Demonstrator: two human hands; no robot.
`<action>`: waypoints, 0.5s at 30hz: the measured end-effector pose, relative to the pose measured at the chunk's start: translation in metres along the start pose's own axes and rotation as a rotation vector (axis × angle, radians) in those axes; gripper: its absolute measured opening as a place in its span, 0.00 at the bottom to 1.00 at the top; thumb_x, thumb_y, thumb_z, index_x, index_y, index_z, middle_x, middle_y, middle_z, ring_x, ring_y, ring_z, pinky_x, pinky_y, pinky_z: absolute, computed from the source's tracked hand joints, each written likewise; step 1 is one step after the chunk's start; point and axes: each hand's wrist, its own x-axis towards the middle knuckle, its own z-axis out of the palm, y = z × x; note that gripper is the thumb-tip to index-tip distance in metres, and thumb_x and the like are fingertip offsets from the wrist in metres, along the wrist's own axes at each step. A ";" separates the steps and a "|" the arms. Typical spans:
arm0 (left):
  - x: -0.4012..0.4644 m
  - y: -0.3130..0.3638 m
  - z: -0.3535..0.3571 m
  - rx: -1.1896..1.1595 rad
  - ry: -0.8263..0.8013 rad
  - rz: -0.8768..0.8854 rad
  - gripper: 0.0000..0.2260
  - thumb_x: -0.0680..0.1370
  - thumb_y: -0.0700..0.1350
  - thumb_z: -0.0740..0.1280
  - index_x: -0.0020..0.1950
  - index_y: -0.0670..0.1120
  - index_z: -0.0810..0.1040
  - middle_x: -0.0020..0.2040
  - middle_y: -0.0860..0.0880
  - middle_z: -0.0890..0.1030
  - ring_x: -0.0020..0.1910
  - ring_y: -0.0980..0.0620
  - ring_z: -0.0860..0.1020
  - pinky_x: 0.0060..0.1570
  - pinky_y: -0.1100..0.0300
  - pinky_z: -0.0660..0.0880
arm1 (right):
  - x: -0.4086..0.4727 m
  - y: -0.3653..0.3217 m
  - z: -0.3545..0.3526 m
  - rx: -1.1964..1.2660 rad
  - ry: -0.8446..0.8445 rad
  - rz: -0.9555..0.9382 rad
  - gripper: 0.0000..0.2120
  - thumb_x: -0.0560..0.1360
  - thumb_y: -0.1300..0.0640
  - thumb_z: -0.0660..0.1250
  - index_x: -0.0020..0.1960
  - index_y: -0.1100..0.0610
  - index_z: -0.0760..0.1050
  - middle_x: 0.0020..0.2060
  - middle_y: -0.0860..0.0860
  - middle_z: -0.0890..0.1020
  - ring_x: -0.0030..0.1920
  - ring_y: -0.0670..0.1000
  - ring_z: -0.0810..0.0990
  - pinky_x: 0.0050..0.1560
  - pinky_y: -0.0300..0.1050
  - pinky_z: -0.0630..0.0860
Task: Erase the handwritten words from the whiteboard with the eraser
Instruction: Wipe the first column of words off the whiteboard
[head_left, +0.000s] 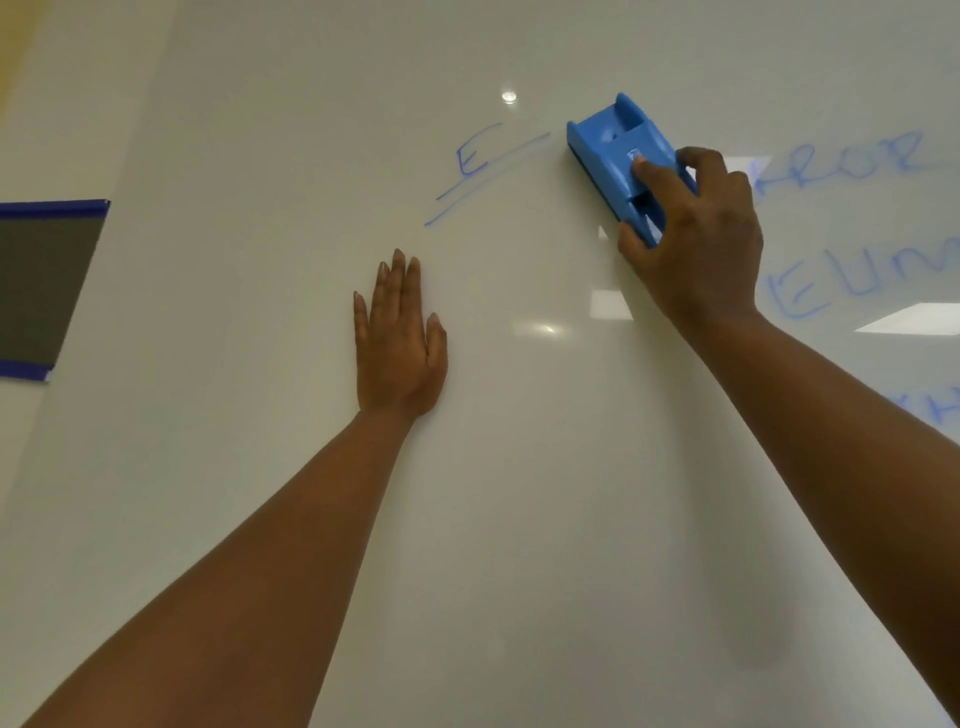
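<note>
Single head view, close, facing whiteboard slightly upward, arms reaching in from below.

The eraser is bright blue with a dark pad; the whiteboard is glossy white with blue writing; a grey panel is edged in blue tape.

Right hand grips blue eraser flat against whiteboard, upper right of frame, index finger on top. Left hand lies flat on board at centre, fingers straight and together. Blue letter "E" with two underline strokes sits left of eraser. Blurred blue handwriting at right edge. Grey panel with blue tape edging at left edge.
</note>
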 end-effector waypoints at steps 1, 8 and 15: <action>0.000 0.000 0.000 0.001 0.000 -0.002 0.27 0.77 0.45 0.50 0.76 0.42 0.52 0.77 0.45 0.52 0.76 0.50 0.49 0.74 0.52 0.40 | 0.005 -0.002 0.003 -0.012 -0.002 0.017 0.21 0.73 0.55 0.64 0.66 0.54 0.69 0.64 0.58 0.70 0.53 0.61 0.71 0.46 0.49 0.70; 0.000 0.000 -0.001 -0.011 -0.005 0.001 0.28 0.76 0.47 0.48 0.76 0.43 0.51 0.77 0.46 0.52 0.76 0.50 0.49 0.73 0.53 0.40 | 0.022 -0.039 0.024 0.012 -0.106 -0.005 0.27 0.74 0.54 0.61 0.72 0.54 0.60 0.68 0.58 0.63 0.60 0.60 0.66 0.52 0.49 0.69; -0.001 0.000 -0.001 -0.013 0.000 0.004 0.28 0.76 0.47 0.48 0.76 0.43 0.52 0.77 0.46 0.52 0.76 0.50 0.49 0.73 0.53 0.40 | 0.011 -0.049 0.029 -0.060 -0.136 -0.203 0.24 0.74 0.56 0.59 0.70 0.57 0.63 0.66 0.60 0.66 0.56 0.61 0.68 0.49 0.49 0.69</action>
